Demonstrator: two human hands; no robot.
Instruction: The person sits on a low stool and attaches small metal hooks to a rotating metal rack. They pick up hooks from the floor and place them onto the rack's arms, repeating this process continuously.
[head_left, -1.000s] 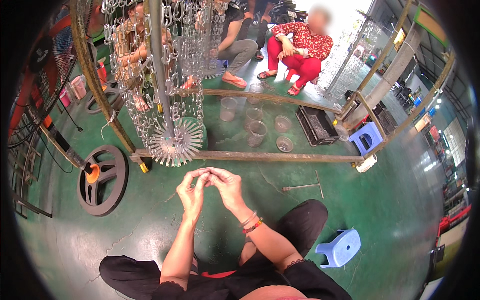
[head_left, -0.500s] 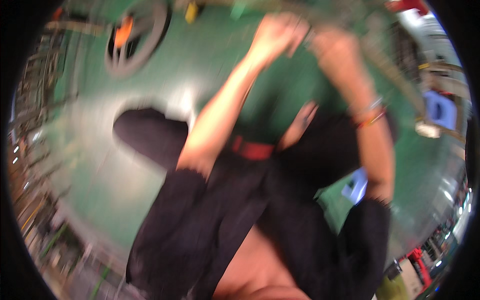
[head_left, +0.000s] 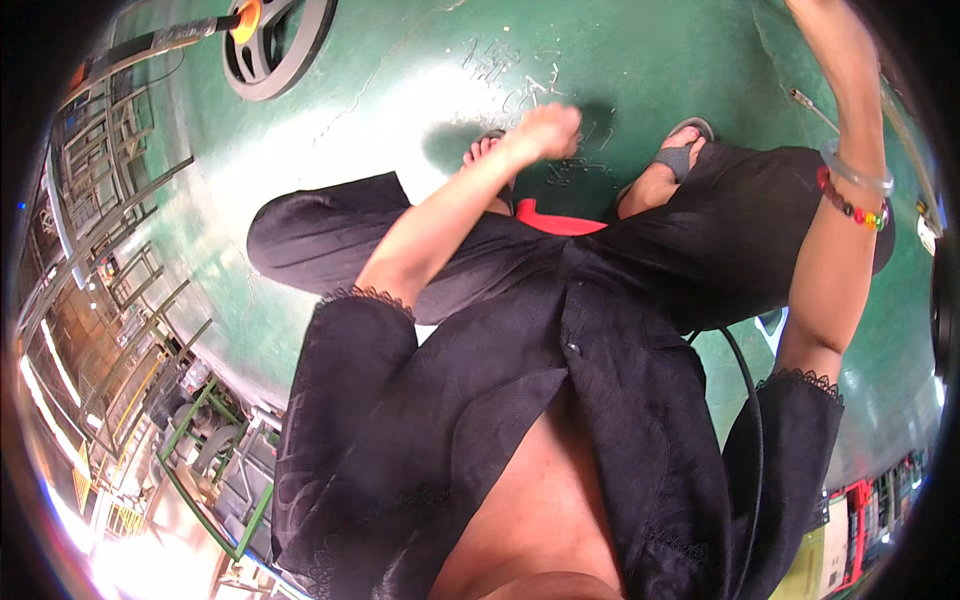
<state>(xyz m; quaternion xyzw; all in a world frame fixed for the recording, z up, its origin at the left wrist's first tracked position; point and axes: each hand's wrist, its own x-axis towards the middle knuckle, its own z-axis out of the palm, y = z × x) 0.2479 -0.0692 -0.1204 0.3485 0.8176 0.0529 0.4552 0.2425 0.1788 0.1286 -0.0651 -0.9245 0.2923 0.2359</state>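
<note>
My left hand (head_left: 548, 130) is held over the green floor in front of my feet, its fingers curled closed. Whether it has something in it is hidden. Small thin metal pieces (head_left: 535, 92), staples or nails by their look, lie scattered on the floor around and beyond it. My right forearm (head_left: 840, 240), with a clear bangle and a beaded bracelet at the wrist, stretches up to the far right. The right hand itself is cut off by the picture's upper edge. A thin hose or cord with a metal tip (head_left: 800, 97) lies beside that forearm.
A grey wheel (head_left: 268, 88) with an orange hub and a dark bar stands at the far left. Something red (head_left: 560, 222) shows between my legs. A black cable (head_left: 745, 380) hangs by my right side. Metal racks (head_left: 125, 200) line the left.
Both hands were close together ahead of me. Now they are apart: the left is nearer my feet, and the right has gone far right, out of the picture. The view has shifted.
</note>
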